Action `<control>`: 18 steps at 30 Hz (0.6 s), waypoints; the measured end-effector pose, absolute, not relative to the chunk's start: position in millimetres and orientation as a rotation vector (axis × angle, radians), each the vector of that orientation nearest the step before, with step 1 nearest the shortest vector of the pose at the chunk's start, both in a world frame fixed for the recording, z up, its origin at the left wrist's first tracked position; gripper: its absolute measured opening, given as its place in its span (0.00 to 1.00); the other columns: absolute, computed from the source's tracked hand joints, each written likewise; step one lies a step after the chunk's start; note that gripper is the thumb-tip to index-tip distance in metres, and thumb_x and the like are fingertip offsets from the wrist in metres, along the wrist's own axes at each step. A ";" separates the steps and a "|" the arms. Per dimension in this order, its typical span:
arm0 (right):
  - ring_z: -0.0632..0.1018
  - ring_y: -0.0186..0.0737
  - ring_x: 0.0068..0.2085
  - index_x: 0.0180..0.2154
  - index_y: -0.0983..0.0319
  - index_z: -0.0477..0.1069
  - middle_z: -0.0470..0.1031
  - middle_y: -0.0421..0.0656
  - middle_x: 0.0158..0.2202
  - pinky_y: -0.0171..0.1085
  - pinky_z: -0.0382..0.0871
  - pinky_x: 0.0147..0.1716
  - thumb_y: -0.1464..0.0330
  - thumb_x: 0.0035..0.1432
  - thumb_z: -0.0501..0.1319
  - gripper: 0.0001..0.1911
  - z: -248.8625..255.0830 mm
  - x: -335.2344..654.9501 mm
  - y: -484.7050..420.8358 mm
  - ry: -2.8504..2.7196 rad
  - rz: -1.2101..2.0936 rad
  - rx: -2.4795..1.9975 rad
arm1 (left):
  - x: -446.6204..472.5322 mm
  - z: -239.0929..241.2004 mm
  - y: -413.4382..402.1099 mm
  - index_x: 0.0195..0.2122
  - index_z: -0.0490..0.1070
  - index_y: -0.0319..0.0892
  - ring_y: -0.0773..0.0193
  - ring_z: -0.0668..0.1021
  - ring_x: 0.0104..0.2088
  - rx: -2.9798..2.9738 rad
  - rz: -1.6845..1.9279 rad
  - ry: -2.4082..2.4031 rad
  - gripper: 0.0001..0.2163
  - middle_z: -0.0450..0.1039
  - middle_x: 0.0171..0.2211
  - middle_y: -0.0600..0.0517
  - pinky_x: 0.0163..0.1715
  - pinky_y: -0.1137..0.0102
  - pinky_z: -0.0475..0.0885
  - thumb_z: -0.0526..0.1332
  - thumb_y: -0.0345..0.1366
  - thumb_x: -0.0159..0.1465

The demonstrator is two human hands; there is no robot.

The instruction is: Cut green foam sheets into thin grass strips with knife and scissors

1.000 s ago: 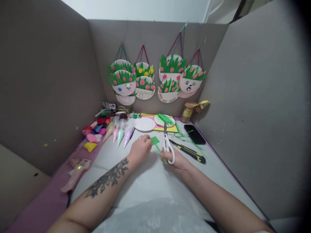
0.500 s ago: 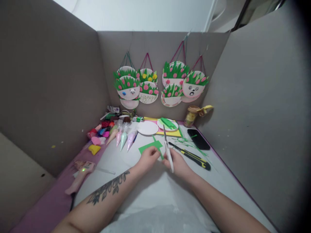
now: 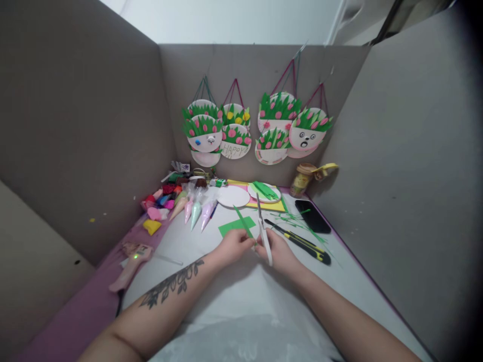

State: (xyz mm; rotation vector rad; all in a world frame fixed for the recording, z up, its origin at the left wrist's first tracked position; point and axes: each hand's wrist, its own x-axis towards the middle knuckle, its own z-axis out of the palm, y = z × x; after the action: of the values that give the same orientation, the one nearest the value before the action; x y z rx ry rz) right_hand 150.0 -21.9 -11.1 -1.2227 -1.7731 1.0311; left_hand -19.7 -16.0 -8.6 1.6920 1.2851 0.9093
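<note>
Scissors with pale handles (image 3: 266, 243) rest in my right hand (image 3: 281, 254), their blades slanting up and away over the table. Close beside it, my left hand (image 3: 233, 245) pinches a narrow green paper strip (image 3: 242, 218), whose long end points away from me. The fingertips of both hands nearly meet at the strip's near end; whether the right fingers also grip it, I cannot tell. Behind my left hand a green paper sheet (image 3: 228, 228) lies flat on the white table cover.
Right of the scissors lie a black-and-yellow utility knife (image 3: 302, 243), green paper scraps and a black phone (image 3: 313, 216). Paper plates (image 3: 233, 196) are at the back, piping bags (image 3: 196, 215) and clay lumps to the left, with a pink glue gun (image 3: 132, 266). Decorated plates (image 3: 236, 143) hang behind.
The green strip has turned and now sticks out long and straight from my left fingers, which have shifted nearer my right hand. The scissors stay in my right hand. The view shifted slightly.
</note>
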 end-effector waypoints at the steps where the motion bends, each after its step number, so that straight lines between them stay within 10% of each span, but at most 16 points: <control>1: 0.68 0.34 0.27 0.29 0.60 0.61 0.67 0.36 0.25 0.33 0.62 0.28 0.68 0.45 0.61 0.09 -10.2 150.0 -22.1 -1.770 1.023 -1.227 | -22.4 -5.2 -14.3 0.20 0.63 0.42 0.68 0.64 0.21 1.663 0.949 1.284 0.12 0.61 0.17 0.58 0.23 0.72 0.56 0.60 0.41 0.55; 18: 0.73 0.34 0.24 0.33 0.63 0.68 0.67 0.37 0.24 0.33 0.66 0.25 0.62 0.42 0.65 0.16 -13.1 153.3 -22.8 -1.698 1.689 -1.054 | -48.2 16.3 5.7 0.25 0.69 0.39 0.63 0.77 0.32 1.130 1.678 1.104 0.16 0.72 0.25 0.53 0.36 0.68 0.74 0.65 0.48 0.55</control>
State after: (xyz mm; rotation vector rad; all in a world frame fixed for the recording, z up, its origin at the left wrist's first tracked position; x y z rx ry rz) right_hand 153.3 -22.8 -13.1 -1.0542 -1.6976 1.6887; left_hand -48.2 5.7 16.3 1.1297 1.1044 1.6781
